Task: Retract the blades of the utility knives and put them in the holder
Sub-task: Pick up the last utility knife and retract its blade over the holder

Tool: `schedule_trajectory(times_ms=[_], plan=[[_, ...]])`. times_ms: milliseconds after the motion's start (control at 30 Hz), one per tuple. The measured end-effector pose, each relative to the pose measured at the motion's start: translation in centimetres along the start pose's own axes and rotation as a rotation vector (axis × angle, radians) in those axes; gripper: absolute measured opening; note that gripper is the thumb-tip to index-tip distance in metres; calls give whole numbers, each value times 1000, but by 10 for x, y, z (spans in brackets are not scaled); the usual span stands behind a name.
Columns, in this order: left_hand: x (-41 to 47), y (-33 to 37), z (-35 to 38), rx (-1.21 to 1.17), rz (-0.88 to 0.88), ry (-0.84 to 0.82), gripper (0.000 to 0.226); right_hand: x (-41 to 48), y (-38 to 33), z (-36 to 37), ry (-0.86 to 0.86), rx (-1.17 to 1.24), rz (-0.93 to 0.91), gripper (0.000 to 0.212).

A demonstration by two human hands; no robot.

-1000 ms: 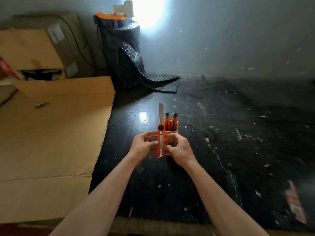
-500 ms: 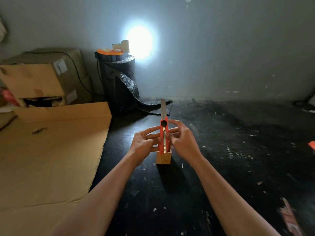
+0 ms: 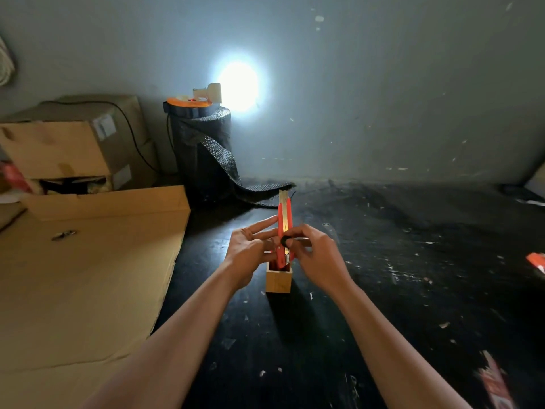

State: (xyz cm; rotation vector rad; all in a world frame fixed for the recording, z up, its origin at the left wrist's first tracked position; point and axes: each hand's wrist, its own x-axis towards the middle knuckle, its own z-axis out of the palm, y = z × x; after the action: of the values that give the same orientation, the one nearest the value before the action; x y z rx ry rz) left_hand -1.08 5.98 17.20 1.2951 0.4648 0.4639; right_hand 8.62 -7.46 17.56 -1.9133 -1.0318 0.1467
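I hold an orange utility knife (image 3: 285, 219) upright above a small wooden holder (image 3: 278, 281) on the black floor. A short piece of its blade still shows at the top. My left hand (image 3: 249, 250) steadies the knife's lower body from the left, some fingers stretched out. My right hand (image 3: 314, 255) pinches the black slider knob, now about midway down the handle. The tops of other orange knives inside the holder are mostly hidden behind my hands.
Flattened cardboard (image 3: 88, 276) covers the floor on the left, with cardboard boxes (image 3: 73, 146) behind it. A black roll of mesh material (image 3: 203, 152) stands against the wall. Scraps litter the black floor, and orange pieces (image 3: 536, 261) lie at the right.
The slider knob has moved down the handle and the exposed blade has become shorter. The view has tilted upward and the holder now sits below my hands.
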Motion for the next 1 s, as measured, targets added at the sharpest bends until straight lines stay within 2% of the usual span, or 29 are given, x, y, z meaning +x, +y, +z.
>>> schedule_trajectory(times_ms=[200,367,533,733,867,1000], plan=[[-2,0,3,17,-4,16,51,-13,8,2,-23,-7,25,15],[-2,3,6,31,32,26,51,-17,7,3,-42,1,15,26],[-4,8,10,79,49,18,52,-18,4,4,28,28,35,20],[-2,10,8,90,64,55,52,-21,1,6,4,31,-6,32],[-4,11,7,107,70,50,51,-19,0,7,28,74,23,20],[-6,8,5,75,53,54,52,-21,-1,10,21,139,44,27]])
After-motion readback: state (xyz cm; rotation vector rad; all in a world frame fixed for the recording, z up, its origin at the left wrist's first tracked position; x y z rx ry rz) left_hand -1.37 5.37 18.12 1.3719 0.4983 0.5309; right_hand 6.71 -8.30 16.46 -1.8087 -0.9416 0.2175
